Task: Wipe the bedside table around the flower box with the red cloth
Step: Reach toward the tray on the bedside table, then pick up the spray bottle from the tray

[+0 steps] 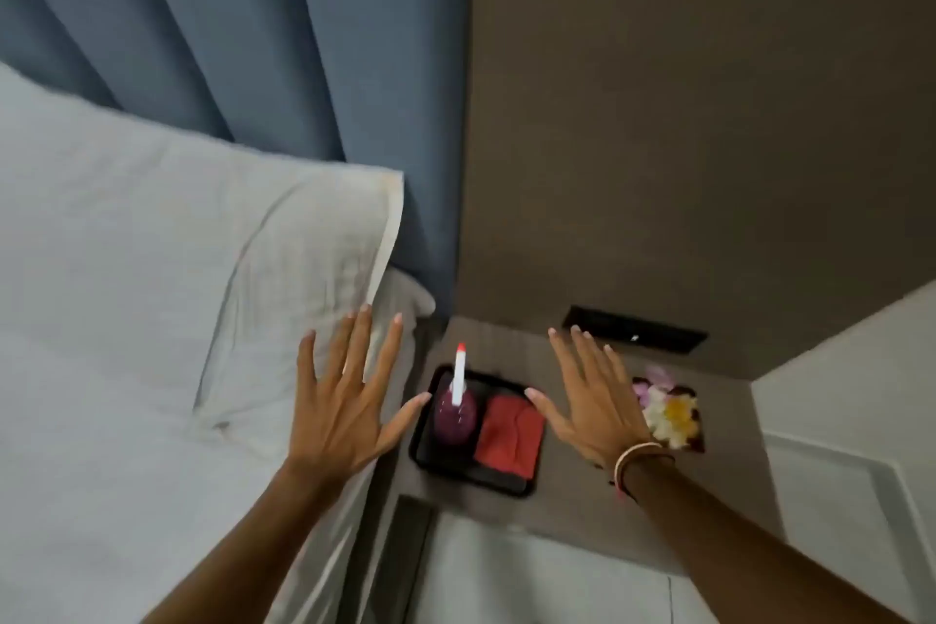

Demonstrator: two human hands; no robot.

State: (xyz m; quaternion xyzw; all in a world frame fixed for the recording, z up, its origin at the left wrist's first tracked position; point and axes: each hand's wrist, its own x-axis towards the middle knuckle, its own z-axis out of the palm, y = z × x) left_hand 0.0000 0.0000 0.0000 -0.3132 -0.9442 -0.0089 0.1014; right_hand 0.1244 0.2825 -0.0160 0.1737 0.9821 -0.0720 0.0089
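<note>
Nothing wiped yet: both the left hand point(338, 413) and right hand point(593, 404) hover spread and empty, red cloth point(509, 436) folded in the black tray point(473, 477) lower centre, flower box point(671, 413) at right untouched.

Both forearms are bare, no sleeves visible. The left hand point(338, 413) carries no jewellery; nails are pale and trimmed long. The right hand point(593, 408) shows similar nails, with thin bangles point(639, 460), pale and dark, at the wrist.

Red cloth point(509, 436) (folded), black tray point(476, 476), blue curtain point(283, 41)
</note>
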